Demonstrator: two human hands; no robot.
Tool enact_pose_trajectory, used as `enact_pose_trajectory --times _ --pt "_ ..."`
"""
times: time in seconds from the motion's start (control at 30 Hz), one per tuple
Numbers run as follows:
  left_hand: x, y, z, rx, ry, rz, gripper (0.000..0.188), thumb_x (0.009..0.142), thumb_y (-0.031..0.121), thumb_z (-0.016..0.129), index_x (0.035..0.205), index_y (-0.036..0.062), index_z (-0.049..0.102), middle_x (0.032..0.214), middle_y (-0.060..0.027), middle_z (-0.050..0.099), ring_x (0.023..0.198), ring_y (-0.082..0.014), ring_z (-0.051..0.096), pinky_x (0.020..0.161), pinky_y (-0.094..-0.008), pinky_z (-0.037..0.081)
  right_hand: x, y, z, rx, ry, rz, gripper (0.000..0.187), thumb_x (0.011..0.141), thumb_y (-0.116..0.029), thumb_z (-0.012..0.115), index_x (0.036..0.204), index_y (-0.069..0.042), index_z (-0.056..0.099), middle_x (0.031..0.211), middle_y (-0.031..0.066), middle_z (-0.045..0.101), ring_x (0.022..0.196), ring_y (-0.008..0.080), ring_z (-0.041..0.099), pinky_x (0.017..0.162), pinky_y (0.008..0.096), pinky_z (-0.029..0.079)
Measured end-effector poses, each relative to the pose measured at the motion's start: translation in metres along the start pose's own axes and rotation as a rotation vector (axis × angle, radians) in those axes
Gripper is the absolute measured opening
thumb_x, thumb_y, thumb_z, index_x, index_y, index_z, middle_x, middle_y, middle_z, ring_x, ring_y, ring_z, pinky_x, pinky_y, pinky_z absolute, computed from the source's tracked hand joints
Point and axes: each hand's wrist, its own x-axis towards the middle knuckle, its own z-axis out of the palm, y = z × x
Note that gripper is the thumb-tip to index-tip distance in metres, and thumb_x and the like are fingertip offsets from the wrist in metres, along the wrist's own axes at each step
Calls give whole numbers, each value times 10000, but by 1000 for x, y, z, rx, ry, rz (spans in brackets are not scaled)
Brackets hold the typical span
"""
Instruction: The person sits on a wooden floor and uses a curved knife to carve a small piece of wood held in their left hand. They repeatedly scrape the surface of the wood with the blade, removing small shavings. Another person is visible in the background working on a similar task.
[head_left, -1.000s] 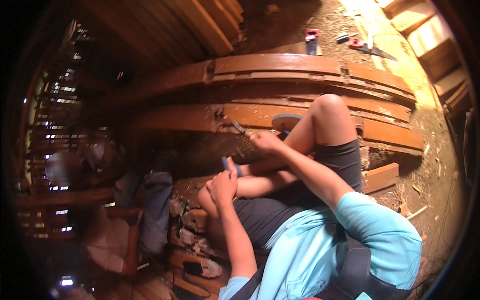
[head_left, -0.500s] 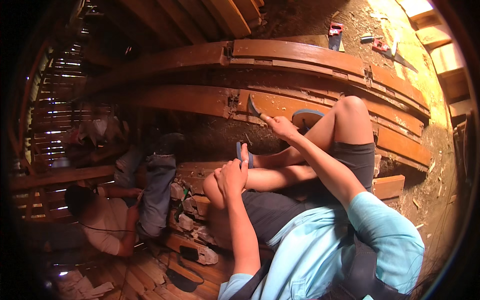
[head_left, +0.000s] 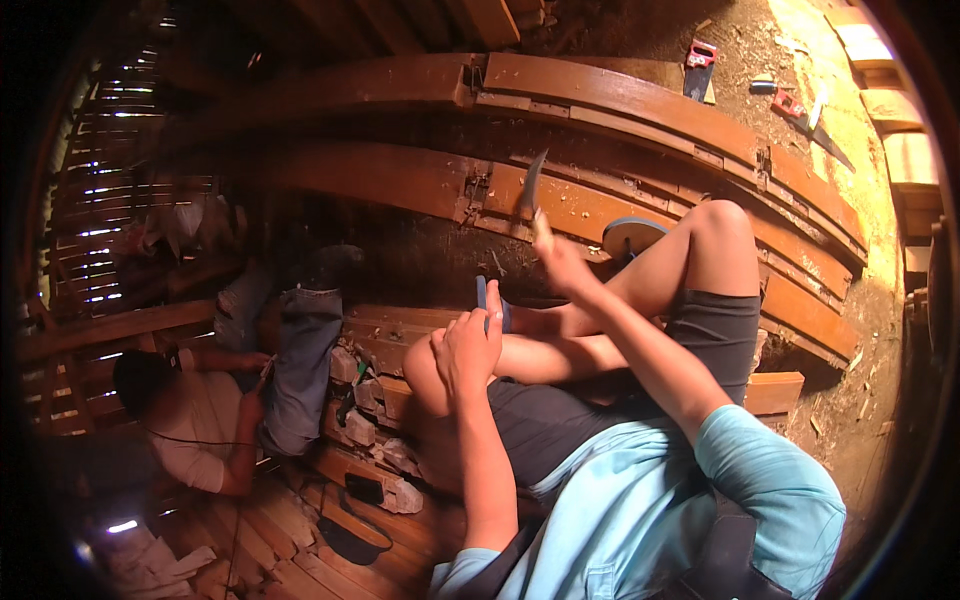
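Observation:
My right hand (head_left: pixel 562 262), closed and a little blurred, grips the light wooden handle of a sickle-like curved knife (head_left: pixel 532 188). Its dark blade points up and away, in front of the wooden beams. My left hand (head_left: pixel 464 352) lies over my bent left knee and shin, fingers stretched toward my foot. Just beyond those fingers is the blue edge of a sandal (head_left: pixel 482 292). Another sandal (head_left: pixel 636 236), grey with a blue rim, shows beside my raised right knee.
Long notched beams (head_left: pixel 620 97) stretch across in front of me. On the far right ground lie a red-handled handsaw (head_left: pixel 700 68) and a second handsaw (head_left: pixel 790 104). A co-worker (head_left: pixel 205 415) sits at left. Wood blocks (head_left: pixel 358 428) and a dark phone-like slab (head_left: pixel 364 488) lie nearby.
The curved knife's blade has swung from pointing up-left to pointing up-right, as my right hand shifted slightly left and tilted. My left hand stays on the leg. The whole view has shifted slightly.

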Motion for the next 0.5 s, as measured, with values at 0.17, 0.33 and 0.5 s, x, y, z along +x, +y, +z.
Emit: enact_pose_trajectory --times 0.17,0.33,0.5 --pt "3 2 -7 -61 23 -30 286 891 342 522 896 93 662 914 -108 661 885 -308 615 769 -432 415 -17 -75 -5 200 675 -498 349 989 -391 441 887 -59 471 705 19 497 583 118 440 560 300 403" --pt "17 -2 0 -123 43 -23 262 882 329 547 891 95 663 841 -104 654 807 -322 621 717 -432 438 -19 7 22 -515 -90 -25 437 936 -424 461 907 7 526 863 285 616 873 470 587 743 507 443" --pt "16 -6 2 -176 78 -25 237 880 296 563 877 80 660 796 -122 642 742 -333 620 646 -428 459 -4 -64 4 150 355 -333 385 973 -362 449 890 14 450 681 199 541 618 381 526 620 425 446"
